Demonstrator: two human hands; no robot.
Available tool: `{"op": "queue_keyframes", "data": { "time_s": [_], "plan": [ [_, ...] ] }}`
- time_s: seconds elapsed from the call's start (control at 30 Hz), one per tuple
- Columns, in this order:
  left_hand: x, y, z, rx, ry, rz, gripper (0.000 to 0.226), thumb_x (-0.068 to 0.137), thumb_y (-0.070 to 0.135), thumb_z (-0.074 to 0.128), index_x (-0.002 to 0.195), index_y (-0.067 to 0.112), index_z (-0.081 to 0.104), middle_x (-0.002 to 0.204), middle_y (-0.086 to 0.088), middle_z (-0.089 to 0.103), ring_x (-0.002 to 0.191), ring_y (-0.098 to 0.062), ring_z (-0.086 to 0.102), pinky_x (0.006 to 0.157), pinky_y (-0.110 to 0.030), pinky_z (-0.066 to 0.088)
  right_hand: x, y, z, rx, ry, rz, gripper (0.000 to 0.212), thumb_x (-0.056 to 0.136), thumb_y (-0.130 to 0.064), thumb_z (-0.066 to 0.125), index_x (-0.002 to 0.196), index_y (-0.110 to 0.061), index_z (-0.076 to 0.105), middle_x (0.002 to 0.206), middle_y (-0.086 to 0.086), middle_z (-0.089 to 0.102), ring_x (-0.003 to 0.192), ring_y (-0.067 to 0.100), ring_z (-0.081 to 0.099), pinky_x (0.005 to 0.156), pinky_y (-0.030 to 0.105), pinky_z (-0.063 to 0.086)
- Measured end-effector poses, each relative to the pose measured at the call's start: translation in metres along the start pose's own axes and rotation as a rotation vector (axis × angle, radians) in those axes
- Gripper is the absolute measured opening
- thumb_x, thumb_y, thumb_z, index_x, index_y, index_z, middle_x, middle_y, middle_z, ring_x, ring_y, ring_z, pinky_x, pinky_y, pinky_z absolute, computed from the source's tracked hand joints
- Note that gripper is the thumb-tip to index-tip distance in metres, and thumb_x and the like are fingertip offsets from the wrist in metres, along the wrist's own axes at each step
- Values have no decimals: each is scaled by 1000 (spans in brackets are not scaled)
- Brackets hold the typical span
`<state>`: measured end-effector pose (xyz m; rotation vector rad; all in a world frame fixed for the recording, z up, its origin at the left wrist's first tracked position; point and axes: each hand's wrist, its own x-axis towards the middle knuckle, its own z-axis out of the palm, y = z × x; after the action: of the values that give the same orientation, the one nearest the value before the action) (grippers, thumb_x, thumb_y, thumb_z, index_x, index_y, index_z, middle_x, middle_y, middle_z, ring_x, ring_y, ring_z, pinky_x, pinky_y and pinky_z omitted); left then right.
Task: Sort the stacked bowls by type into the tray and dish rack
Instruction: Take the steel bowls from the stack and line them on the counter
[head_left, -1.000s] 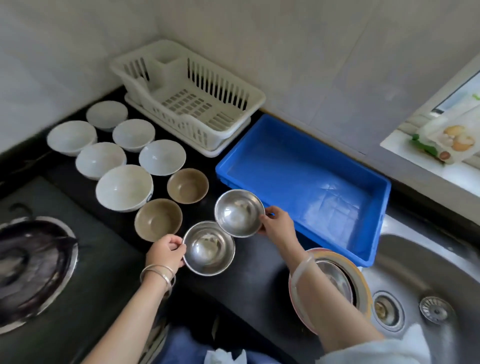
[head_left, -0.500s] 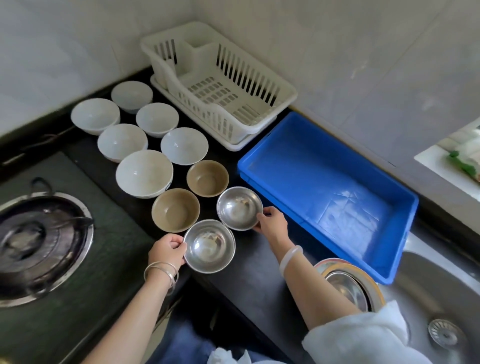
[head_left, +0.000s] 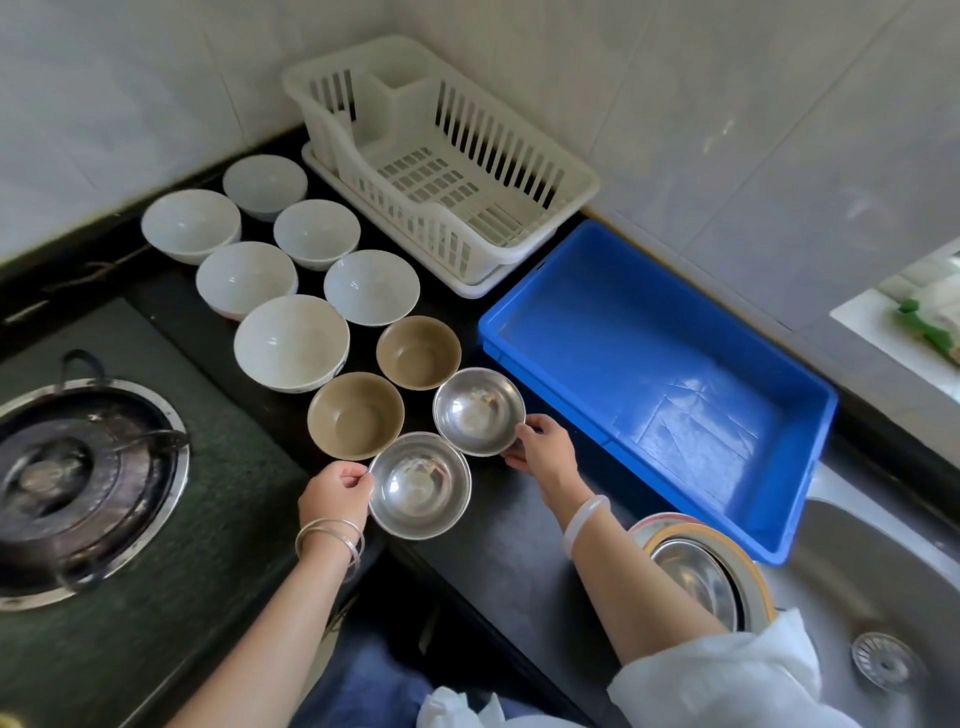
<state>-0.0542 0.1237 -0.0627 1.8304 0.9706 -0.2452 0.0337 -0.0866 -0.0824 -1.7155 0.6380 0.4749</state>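
Where the right forearm crosses, half-hidden stacked dishes (head_left: 727, 551), perhaps steel-lined.

A black gas burner (head_left: 78, 483) with a round steel ring sits in the dark stove top at the left. A steel sink (head_left: 883, 597) lies at the right, its drain strainer (head_left: 880, 659) near the lower corner. The black tabletop (head_left: 498, 540) runs between them. White tiled walls (head_left: 727, 130) meet in the corner behind.

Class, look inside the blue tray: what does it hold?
The blue tray holds no bowls; its bare floor shows only glare. The near-right corner, beside the sink, is cut off by its own wall.
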Motion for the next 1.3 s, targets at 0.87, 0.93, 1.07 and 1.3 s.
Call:
{"op": "queue_keyframes", "data": {
  "time_s": [0.87,0.93,1.07,1.3],
  "plan": [
    [-86,62,107,326,-454,464,30,90,15,51,119,12,58,119,-4,64,102,-13,60,84,-19,41,-101,47,-160,-305,513,-160,13,90,-21,55,93,-22,68,89,0,71,87,19,65,72,31,47],
    [-106,62,133,396,-511,533,30,89,18,54,119,14,58,118,-2,65,101,-12,61,85,-18,42,-112,66,-178,-383,634,-137,13,87,-17,59,97,-18,67,95,4,71,91,24,64,75,32,46],
    [-138,61,173,523,-618,627,31,88,24,56,118,17,58,117,0,64,104,-15,62,89,-27,48,-129,99,-196,-511,733,-91,29,79,-15,70,107,-14,62,100,8,58,97,30,54,80,32,39],
    [-151,56,199,643,-632,699,33,86,17,59,118,15,52,111,-6,63,103,-23,60,93,-37,49,-129,114,-196,-552,698,-68,53,74,-23,76,118,-23,47,106,4,50,95,25,50,73,34,45]
  ]
}}
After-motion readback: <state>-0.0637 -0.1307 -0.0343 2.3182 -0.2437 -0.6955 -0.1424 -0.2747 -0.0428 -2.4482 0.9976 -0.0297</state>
